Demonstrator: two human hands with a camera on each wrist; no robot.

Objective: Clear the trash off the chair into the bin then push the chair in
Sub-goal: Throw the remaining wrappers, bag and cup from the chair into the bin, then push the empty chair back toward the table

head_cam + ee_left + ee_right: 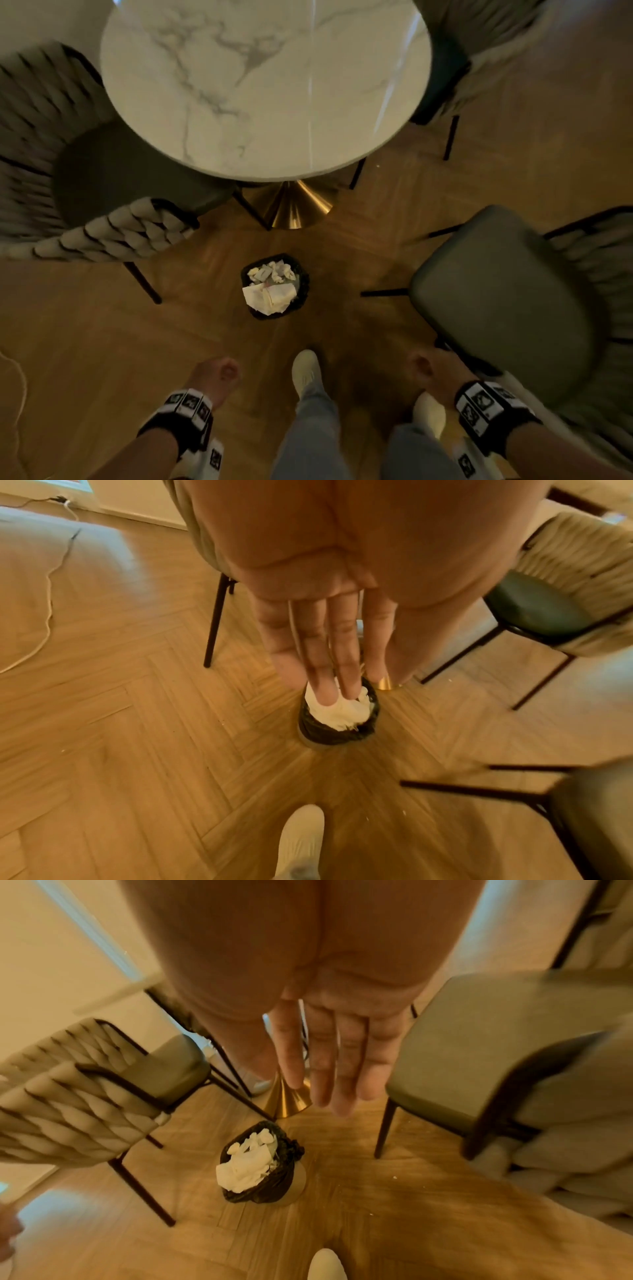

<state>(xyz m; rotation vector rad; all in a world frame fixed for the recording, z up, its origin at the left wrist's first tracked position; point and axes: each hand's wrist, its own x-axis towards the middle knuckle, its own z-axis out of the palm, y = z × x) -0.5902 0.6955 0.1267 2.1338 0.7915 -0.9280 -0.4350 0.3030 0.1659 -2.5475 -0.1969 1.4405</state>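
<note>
- Tabletop (267, 85) of white marble on a gold cone base, with two woven-back chairs drawn close to it on the far left and far right.
- Chair (496, 301) at the person's right stands pulled out, well apart from the tabletop; its dark green seat shows no trash, so the clearing looks done and the push-in is what remains.
- Bin (303, 291), lined with a black bag, sits on the herringbone floor between the chairs, stuffed to the rim with crumpled paper trash (270, 296).
- Left hand (308, 631) hangs empty, fingers straight.
- Right hand (342, 1053) likewise empty and flat, just beside the seat's near edge, not yet touching it.
</note>
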